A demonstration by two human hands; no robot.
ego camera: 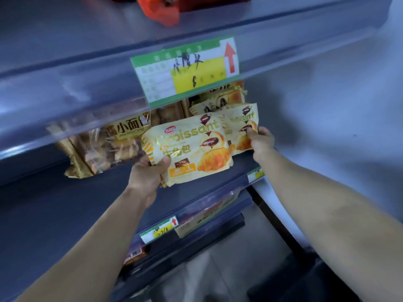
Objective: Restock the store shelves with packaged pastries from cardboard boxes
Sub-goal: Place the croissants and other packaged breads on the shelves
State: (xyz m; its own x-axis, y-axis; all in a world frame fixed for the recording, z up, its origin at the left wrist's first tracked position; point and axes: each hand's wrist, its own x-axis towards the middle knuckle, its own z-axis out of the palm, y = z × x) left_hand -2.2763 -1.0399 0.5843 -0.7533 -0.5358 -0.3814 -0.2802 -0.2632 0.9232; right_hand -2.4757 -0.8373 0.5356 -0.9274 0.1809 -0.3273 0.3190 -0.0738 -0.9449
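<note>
A yellow croissant pack (189, 147) with a chocolate croissant picture is held at its lower left corner by my left hand (148, 173), just above the front of the dark middle shelf (54, 203). Behind it to the right stands a second croissant pack (241, 125); my right hand (261, 141) pinches its right edge. More croissant packs (220, 101) are stacked at the back under the upper shelf's edge. No cardboard box is clearly in view.
A bag of small breads (104, 144) lies on the same shelf to the left. The upper shelf rail carries a green and yellow price tag (187, 70). Lower shelves hold other packs (205, 216) and price tags (161, 229). A pale wall is on the right.
</note>
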